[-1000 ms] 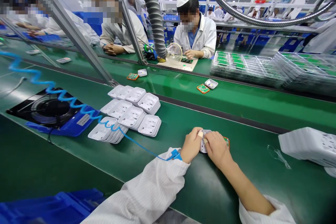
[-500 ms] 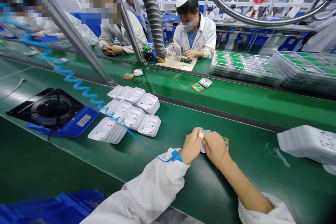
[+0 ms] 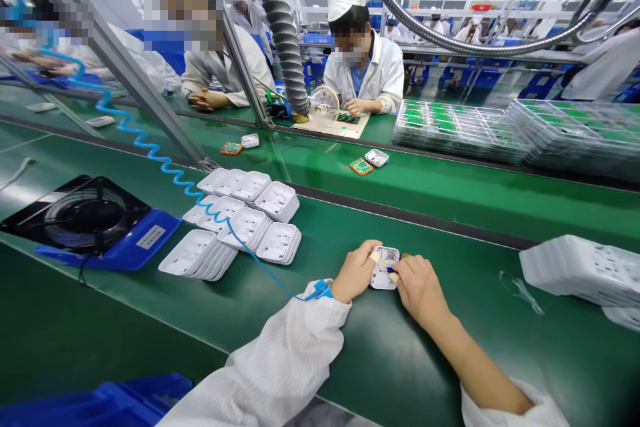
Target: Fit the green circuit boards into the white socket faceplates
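A small white plastic shell rests on the green worktop, its open inside facing up, with a yellow spot and something dark blue in it. Closed on the shell's left edge is my left hand, a pale finger cover on the thumb and a blue wrist strap behind it. My right hand is closed at the right edge, its covered fingertips reaching over the rim; what they pinch is too small to make out. An orange edge peeks out beside the right fingers, mostly hidden by the hand.
White shells stand in stacks to the left, near a black fan. More stacked shells and a clear loop lie right. Shell-and-board pairs sit on the far strip. Across it, a co-worker works near circuit-board trays.
My hands have moved apart, uncovering more of the white shell's inside. My right hand now covers the green board that showed beside it. The whole view has shifted slightly.
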Demonstrator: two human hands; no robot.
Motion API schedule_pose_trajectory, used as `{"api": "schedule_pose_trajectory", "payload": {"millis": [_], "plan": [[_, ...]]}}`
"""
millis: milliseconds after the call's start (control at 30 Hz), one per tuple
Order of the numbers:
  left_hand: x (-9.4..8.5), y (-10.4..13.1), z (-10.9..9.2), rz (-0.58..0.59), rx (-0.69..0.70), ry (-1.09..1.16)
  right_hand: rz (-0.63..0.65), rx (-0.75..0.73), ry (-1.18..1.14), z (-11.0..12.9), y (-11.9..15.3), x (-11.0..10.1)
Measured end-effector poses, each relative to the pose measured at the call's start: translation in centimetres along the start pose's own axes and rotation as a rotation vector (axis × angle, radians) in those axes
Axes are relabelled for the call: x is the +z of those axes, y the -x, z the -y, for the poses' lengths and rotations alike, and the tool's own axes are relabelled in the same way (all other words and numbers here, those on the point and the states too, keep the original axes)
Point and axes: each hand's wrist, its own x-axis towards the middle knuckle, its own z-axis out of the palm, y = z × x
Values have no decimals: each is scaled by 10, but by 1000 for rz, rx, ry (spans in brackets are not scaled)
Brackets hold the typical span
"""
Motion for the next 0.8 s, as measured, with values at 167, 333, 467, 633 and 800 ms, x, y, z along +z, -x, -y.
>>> {"api": "schedule_pose_trajectory", "payload": {"millis": [167,333,467,633,800], "plan": [[-5,0,-3,74,74,-45,59,49,57,5,-4,-7],[-7,0,-5,156,142,17,4,197,7,-4,-5,-12],[-7,1,-8,225,202,70,194,79,-279,-12,-5,-14],[-6,0,-11,213,206,29,247,166,-330,-8,-7,-14],[-6,-3,-15,190,217,-5,226,235,-308,-3,-9,-7]]}}
